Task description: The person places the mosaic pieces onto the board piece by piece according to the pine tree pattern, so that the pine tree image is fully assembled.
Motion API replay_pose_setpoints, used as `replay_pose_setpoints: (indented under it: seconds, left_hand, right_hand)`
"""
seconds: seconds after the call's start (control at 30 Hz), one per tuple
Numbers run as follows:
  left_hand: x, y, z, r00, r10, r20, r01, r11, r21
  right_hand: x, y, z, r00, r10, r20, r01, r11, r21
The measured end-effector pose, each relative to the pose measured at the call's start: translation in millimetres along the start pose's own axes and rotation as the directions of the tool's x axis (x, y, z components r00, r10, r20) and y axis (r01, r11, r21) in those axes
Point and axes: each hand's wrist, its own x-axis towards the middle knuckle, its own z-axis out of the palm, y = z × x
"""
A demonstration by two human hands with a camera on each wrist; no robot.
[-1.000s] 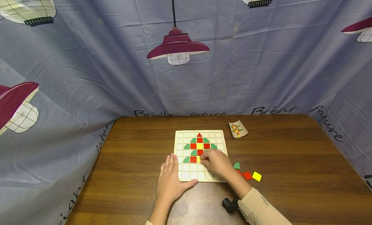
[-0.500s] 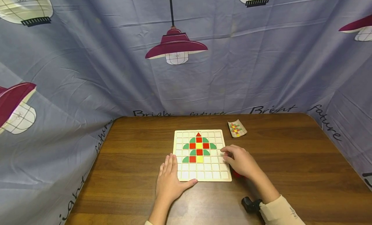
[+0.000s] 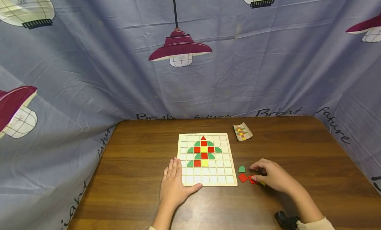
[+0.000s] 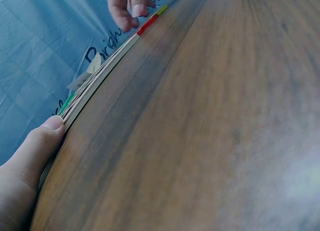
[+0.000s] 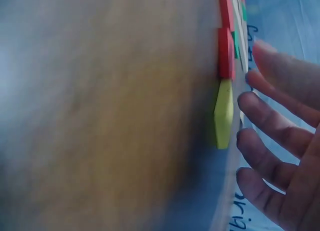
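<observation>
A pale square grid board (image 3: 220,180) lies on the table, with red, green and yellow tiles set in a tree-like pattern. My left hand (image 3: 174,187) rests flat along the board's left side, its thumb against the near edge. To the right of the board, my right hand (image 3: 275,177) is over the loose tiles with fingers loosely bent and nothing held. Under it lie a yellow square tile (image 5: 224,113), partly hidden in the head view, and a red square tile (image 3: 251,179). Another red tile (image 3: 242,177) and a green quarter-circle tile (image 3: 241,169) sit closer to the board.
A small card (image 3: 243,131) printed with a similar pattern lies beyond the board's far right corner. The wooden table (image 3: 143,150) is bounded at the back and sides by a blue-grey curtain (image 3: 119,74) with printed lamps.
My right hand has left the board's middle and moved right to the loose tiles. The yellow tile it was touching stays in its square. My left hand has not moved.
</observation>
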Motion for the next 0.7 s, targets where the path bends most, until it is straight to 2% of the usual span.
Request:
replay_pose_setpoints:
  seconds: [0.27,0.37,0.5,0.57,0.7]
  left_hand:
    - [0.3,0.4,-0.3,1.0,0.006,-0.011,-0.006,1.0,0.005]
    - [0.2,0.7,-0.4,1.0,0.008,-0.009,-0.008,1.0,0.005]
    - [-0.2,0.3,-0.2,1.0,0.006,0.002,-0.006,1.0,0.006]
    - [-0.1,0.1,0.2,1.0,0.006,0.006,-0.007,1.0,0.008]
    - [0.1,-0.6,0.8,1.0,0.008,0.002,-0.008,1.0,0.007]
  right_hand:
    - [-6.1,8.4,6.2,0.995,-0.1,-0.003,0.1,0.995,-0.03]
    - [-4.9,8.6,7.1,0.997,-0.081,0.016,0.081,0.997,0.0]
    - [-2.3,5.3,6.8,0.999,0.003,0.051,-0.007,0.997,0.078]
    - [-0.8,3.3,6.4,0.999,0.031,0.038,-0.034,0.994,0.099]
    - [5.8,-2.0,6.1,0.999,0.032,-0.034,-0.028,0.993,0.112]
